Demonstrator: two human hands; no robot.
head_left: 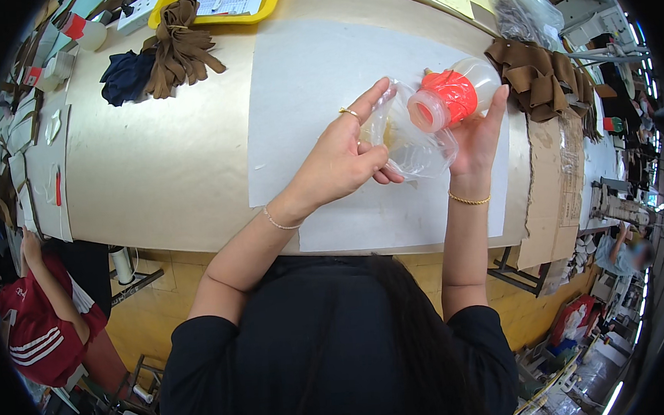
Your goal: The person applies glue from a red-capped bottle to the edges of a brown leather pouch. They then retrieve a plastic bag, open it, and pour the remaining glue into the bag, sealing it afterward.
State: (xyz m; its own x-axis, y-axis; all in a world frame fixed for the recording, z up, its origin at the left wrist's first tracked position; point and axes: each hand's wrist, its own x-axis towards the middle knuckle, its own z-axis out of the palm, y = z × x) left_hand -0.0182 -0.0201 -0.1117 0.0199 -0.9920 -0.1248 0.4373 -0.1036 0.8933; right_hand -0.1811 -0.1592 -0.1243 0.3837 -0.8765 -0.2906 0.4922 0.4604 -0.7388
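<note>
A clear plastic bag (422, 155) hangs from my left hand (338, 155), whose thumb and fingers are closed on its edge. Something yellowish shows through the film near those fingers. My right hand (477, 144) supports a translucent plastic bottle (484, 80) lying tilted, its neck wrapped in red tape. The bottle's uncapped mouth points left and toward me, right beside the bag. Part of the bag lies against my right palm, and the fingers behind the bottle are hidden. Both hands are above a white sheet (301, 80) on the table.
Brown fabric strips (537, 81) lie by a cardboard piece (547, 187) at the right. Bundled brown strips (178, 53), dark blue cloth (126, 77) and a yellow tray (270, 6) are at the far left. A co-worker in a red shirt (42, 316) is at left.
</note>
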